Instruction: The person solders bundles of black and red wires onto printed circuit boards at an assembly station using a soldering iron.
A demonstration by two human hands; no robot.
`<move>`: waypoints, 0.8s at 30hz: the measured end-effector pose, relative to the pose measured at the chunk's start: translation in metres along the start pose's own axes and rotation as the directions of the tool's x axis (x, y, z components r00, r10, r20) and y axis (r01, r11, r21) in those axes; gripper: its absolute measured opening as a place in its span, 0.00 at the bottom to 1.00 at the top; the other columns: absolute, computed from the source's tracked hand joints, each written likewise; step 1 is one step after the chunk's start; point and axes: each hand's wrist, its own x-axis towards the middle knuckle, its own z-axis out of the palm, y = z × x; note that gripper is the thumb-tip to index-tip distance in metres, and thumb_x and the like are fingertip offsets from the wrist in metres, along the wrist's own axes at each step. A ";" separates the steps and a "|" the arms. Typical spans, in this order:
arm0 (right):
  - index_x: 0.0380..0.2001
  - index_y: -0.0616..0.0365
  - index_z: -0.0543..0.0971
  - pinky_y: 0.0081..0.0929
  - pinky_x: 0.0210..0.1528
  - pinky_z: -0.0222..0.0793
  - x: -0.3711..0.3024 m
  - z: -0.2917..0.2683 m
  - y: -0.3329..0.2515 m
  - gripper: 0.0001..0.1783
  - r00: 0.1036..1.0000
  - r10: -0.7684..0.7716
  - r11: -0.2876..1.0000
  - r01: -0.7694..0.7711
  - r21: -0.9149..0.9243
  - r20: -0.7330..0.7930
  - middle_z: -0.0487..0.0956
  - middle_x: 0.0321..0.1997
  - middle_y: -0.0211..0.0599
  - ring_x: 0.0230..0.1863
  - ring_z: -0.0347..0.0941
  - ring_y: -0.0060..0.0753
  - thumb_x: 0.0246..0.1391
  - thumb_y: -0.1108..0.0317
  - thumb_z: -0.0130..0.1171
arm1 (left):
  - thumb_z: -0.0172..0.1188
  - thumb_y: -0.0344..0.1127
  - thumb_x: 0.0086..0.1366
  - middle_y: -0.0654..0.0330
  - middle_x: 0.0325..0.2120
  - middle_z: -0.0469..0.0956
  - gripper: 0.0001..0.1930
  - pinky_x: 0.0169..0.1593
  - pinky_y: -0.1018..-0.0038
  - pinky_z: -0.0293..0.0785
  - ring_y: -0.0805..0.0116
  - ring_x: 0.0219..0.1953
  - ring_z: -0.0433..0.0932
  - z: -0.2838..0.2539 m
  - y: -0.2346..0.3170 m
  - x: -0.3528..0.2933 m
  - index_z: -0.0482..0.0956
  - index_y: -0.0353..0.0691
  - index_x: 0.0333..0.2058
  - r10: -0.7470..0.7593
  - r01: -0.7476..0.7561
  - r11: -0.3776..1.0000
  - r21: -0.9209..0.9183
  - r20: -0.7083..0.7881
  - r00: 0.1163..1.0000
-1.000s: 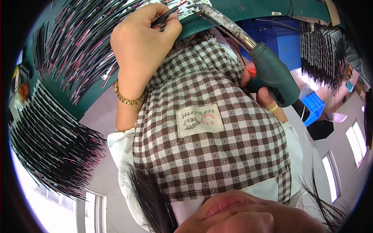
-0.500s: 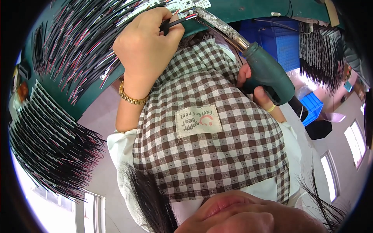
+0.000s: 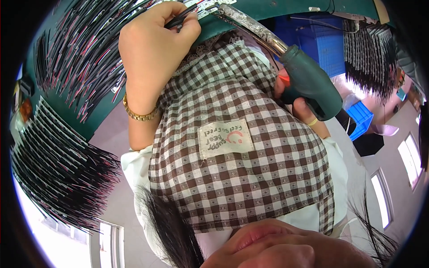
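A: What's different from half a second ago?

B: The left hand (image 3: 154,49) has shifted leftward. The black cable (image 3: 178,18) it holds had its bared end just beside the iron's tip; now that end points over the white circuit boards (image 3: 208,9) at the bench's near edge

A: And what does that mean for the work?

B: My reading is that the cable end is now presented to the boards instead of to the heat, with the tip left close by. Whether anything touches there, I can't tell

A: How do the fingers stand?

B: Left thumb and forefinger are pinched together on the cable. The right hand (image 3: 303,110) has its fingers clamped around the green handle of the soldering iron (image 3: 310,82), though most of them are hidden behind it

A: Any containers about?

B: A blue crate (image 3: 328,49) sits beyond the near edge of the bench (image 3: 286,9), towards its right end, and a smaller blue basket (image 3: 361,119) is farther out. I can't make out what either contains. A fringe of wired strips (image 3: 370,58) hangs beside the crate

A: And the left end?

B: Loose cables (image 3: 89,58) are heaped on the bench there, with another wired stack (image 3: 62,165) past the near edge
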 end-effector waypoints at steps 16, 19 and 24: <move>0.48 0.63 0.70 0.26 0.40 0.66 0.004 0.000 0.021 0.22 0.971 -0.226 0.962 0.211 0.175 0.075 0.75 0.35 0.35 0.35 0.71 0.29 0.52 0.63 0.59 | 0.64 0.37 0.46 0.62 0.15 0.77 0.06 0.22 0.76 0.70 0.67 0.16 0.75 -0.006 -0.023 0.006 0.82 0.43 0.23 0.188 -0.188 0.982 0.020 -0.039 0.981; 0.45 0.61 0.66 0.24 0.30 0.65 0.008 0.017 -0.005 0.39 0.980 -0.194 0.976 0.197 0.088 -0.042 0.69 0.29 0.37 0.28 0.68 0.29 0.44 0.38 0.62 | 0.64 0.37 0.47 0.60 0.17 0.78 0.06 0.23 0.74 0.71 0.63 0.17 0.75 -0.015 -0.016 0.008 0.82 0.42 0.24 0.173 -0.172 0.985 0.012 -0.019 0.985; 0.50 0.64 0.64 0.22 0.31 0.64 0.013 0.032 0.008 0.45 0.977 -0.197 0.953 0.209 0.218 -0.077 0.69 0.28 0.36 0.28 0.67 0.27 0.42 0.36 0.62 | 0.64 0.37 0.50 0.60 0.16 0.76 0.07 0.23 0.79 0.69 0.74 0.16 0.74 -0.033 -0.022 -0.007 0.82 0.42 0.28 0.243 -0.246 0.954 0.171 0.039 0.969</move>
